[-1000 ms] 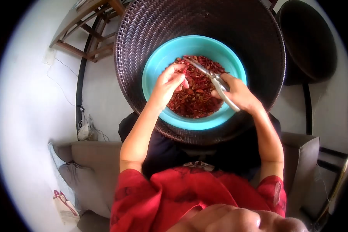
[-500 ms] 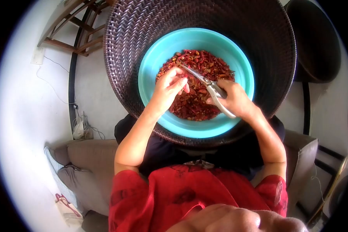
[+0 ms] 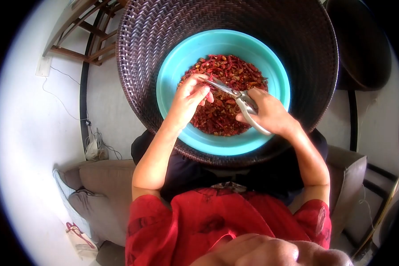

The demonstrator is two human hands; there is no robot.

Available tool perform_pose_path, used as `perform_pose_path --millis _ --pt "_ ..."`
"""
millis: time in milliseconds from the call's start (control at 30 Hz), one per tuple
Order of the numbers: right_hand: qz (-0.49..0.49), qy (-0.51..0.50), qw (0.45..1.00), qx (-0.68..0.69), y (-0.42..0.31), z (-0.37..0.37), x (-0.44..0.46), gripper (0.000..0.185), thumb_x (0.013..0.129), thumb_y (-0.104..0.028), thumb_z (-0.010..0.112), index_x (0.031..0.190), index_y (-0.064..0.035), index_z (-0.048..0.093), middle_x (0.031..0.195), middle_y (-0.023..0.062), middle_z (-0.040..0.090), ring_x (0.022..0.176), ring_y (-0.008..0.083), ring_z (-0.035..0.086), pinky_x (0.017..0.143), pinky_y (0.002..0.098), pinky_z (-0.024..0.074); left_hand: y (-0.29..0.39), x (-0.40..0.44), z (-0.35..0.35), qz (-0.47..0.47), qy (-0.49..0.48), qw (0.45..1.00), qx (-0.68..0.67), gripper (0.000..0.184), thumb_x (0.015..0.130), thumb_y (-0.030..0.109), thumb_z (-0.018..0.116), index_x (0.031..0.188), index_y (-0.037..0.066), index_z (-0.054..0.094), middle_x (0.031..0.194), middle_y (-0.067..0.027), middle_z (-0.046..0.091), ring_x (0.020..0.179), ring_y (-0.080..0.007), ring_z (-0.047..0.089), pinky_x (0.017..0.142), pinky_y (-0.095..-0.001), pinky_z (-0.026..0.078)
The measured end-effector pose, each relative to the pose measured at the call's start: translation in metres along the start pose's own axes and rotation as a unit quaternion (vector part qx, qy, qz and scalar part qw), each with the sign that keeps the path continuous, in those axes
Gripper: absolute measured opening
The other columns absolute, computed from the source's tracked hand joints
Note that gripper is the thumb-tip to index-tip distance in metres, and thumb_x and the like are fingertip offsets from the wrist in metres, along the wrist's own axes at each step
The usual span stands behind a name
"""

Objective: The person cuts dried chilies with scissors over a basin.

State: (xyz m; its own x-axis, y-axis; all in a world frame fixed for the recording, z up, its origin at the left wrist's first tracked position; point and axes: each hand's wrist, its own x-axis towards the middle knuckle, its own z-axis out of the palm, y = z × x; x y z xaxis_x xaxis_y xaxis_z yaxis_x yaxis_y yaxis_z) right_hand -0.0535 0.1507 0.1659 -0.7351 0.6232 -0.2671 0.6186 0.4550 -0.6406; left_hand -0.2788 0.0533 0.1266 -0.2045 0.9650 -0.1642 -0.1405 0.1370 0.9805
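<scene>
A pair of scissors (image 3: pixel 247 110) with pale handles is gripped in my right hand (image 3: pixel 270 111), its blades pointing up and left. The blade tips reach the fingertips of my left hand (image 3: pixel 191 98), whose thumb and fingers are pinched together. A bit of red dried chili (image 3: pixel 210 77) shows at those fingertips, partly hidden by them and the blades. Beneath both hands lies a heap of cut dried chilies (image 3: pixel 226 119), red with yellowish seeds, in a turquoise basin (image 3: pixel 173 62).
The basin rests in a large dark woven basket (image 3: pixel 139 57) before my knees. Behind me is a brown sofa (image 3: pixel 106 181). A wooden rack (image 3: pixel 68 52) stands at upper left, cables (image 3: pixel 103 144) lie by the wall, and a dark rounded object (image 3: pixel 361 48) is at upper right.
The scissor blades have come closer to the left fingertips and look more closed. My left hand has shifted slightly; basin and basket appear marginally higher and further left in view.
</scene>
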Motion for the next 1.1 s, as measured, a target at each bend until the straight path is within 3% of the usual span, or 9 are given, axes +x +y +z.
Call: perform_pose_path --millis 133,367,500,600,667,800,867,1100 --pt "-0.023 0.037 0.999 -0.017 0.002 0.007 0.001 0.055 0.076 -0.048 0.077 0.096 0.0015 0.063 0.091 0.0203 0.066 0.087 0.0359 0.065 0.078 0.0447 0.0493 -0.001 -0.001 0.004 -0.002 -0.022 1.000 0.007 0.014 0.101 0.013 0.053 0.112 0.006 0.058 0.082 -0.0004 0.064 0.075 -0.0081 0.060 0.063 -0.0217 0.043" --pt "0.005 0.015 0.998 0.056 0.000 0.003 -0.001 0.052 0.076 -0.044 0.080 0.089 0.0039 0.064 0.086 0.0225 0.065 0.080 0.0369 0.065 0.073 0.0435 0.0499 -0.007 0.004 -0.003 0.006 -0.049 0.999 0.011 0.013 0.100 0.012 0.054 0.109 0.006 0.060 0.081 -0.0005 0.064 0.073 -0.0071 0.059 0.062 -0.0206 0.042" --pt "0.012 -0.002 1.000 -0.012 -0.004 -0.003 -0.003 0.055 0.076 -0.048 0.078 0.092 0.0027 0.064 0.090 0.0207 0.065 0.086 0.0358 0.065 0.077 0.0431 0.0500 -0.005 0.002 -0.001 0.002 -0.013 1.000 -0.006 0.012 0.100 0.012 0.054 0.108 0.006 0.060 0.080 -0.0005 0.064 0.071 -0.0062 0.057 0.061 -0.0202 0.042" --pt "-0.006 0.013 0.999 -0.043 -0.001 0.001 -0.002 0.057 0.075 -0.050 0.077 0.094 0.0020 0.064 0.093 0.0194 0.064 0.090 0.0351 0.064 0.079 0.0430 0.0499 -0.008 0.003 -0.006 -0.010 -0.036 0.999 -0.006 0.020 0.099 0.017 0.055 0.116 0.007 0.060 0.085 0.0006 0.064 0.079 -0.0076 0.058 0.068 -0.0208 0.041" --pt "-0.022 0.023 0.999 -0.042 0.000 0.002 -0.002 0.058 0.075 -0.052 0.077 0.095 0.0017 0.064 0.095 0.0187 0.064 0.091 0.0348 0.064 0.080 0.0430 0.0498 -0.007 0.002 0.000 -0.018 -0.017 1.000 -0.015 0.011 0.100 0.011 0.054 0.106 0.006 0.061 0.080 -0.0003 0.064 0.070 -0.0045 0.055 0.061 -0.0184 0.041" --pt "-0.002 -0.002 1.000 -0.013 -0.004 0.000 0.000 0.053 0.077 -0.048 0.077 0.091 0.0017 0.064 0.090 0.0204 0.066 0.085 0.0349 0.065 0.077 0.0435 0.0496 -0.007 0.002 0.000 -0.001 -0.013 1.000 -0.019 0.010 0.100 0.011 0.054 0.104 0.006 0.062 0.080 -0.0003 0.064 0.068 -0.0039 0.053 0.060 -0.0178 0.041" --pt "0.006 -0.016 1.000 0.012 -0.004 0.000 -0.001 0.051 0.078 -0.046 0.077 0.089 0.0016 0.065 0.087 0.0207 0.066 0.083 0.0348 0.066 0.075 0.0434 0.0496 -0.005 0.002 -0.005 -0.038 -0.027 0.999 0.001 0.013 0.099 0.016 0.057 0.107 0.007 0.062 0.086 -0.0012 0.065 0.075 -0.0065 0.055 0.068 -0.0206 0.041" --pt "0.004 -0.013 0.999 0.038 -0.005 -0.001 -0.002 0.046 0.079 -0.042 0.078 0.085 0.0015 0.066 0.081 0.0202 0.067 0.078 0.0342 0.067 0.073 0.0414 0.0507 -0.002 0.000 -0.008 -0.069 -0.034 0.997 0.000 0.012 0.097 0.015 0.058 0.106 0.007 0.062 0.088 -0.0013 0.066 0.077 -0.0062 0.055 0.071 -0.0205 0.044"
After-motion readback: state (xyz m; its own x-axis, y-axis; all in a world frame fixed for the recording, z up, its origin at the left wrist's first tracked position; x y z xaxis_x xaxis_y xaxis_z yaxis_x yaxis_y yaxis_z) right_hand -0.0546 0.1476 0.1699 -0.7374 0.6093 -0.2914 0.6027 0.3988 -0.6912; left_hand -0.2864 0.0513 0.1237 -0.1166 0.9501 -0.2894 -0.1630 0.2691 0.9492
